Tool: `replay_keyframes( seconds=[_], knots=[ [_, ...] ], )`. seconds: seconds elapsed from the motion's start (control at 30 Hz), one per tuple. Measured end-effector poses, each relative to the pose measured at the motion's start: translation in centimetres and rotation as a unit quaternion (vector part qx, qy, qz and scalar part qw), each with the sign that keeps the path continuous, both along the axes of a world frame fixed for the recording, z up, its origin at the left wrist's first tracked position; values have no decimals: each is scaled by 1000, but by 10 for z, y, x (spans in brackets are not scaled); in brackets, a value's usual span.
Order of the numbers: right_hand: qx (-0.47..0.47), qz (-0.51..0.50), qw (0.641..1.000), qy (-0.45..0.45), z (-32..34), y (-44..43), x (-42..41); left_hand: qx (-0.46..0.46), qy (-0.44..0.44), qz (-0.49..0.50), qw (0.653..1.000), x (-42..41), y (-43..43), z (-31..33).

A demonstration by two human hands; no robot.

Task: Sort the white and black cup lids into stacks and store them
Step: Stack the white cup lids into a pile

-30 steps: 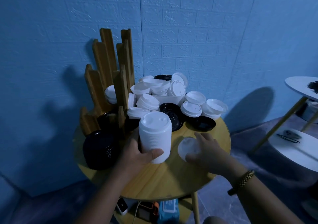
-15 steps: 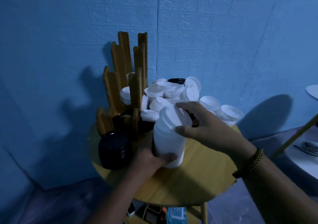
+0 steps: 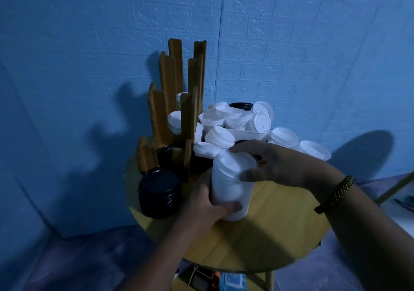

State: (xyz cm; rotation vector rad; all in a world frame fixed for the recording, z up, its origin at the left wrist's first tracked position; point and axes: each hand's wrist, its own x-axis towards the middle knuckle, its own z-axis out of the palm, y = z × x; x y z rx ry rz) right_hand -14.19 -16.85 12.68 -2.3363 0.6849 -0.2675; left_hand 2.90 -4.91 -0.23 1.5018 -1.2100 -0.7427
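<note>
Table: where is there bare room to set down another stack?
Bare wood: the near half of the table, from the white stack out to the near and right rim, below the right hand. Crowded: loose lids fill the back, the rack stands back left, and the black stack takes the left edge beside the left hand.
</note>
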Motion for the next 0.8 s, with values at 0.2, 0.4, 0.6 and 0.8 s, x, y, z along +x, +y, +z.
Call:
replay_keyframes(
  seconds=[0.2, 0.4, 0.6, 0.8],
  knots=[
    [-144, -12, 989, 38, -3, 10, 8, -3, -16, 9, 1000, 0, 2, -1],
    [16, 12, 997, -75, -12, 8, 0, -16, 6, -3, 1000, -1, 4, 1],
    [-8, -122, 975, -185, -45, -52, 30, -27, -9, -8, 1000, 0, 5, 2],
    [-161, 6, 985, -67, -62, -88, 68, -6, -15, 13, 1000, 0, 7, 7]
  ],
)
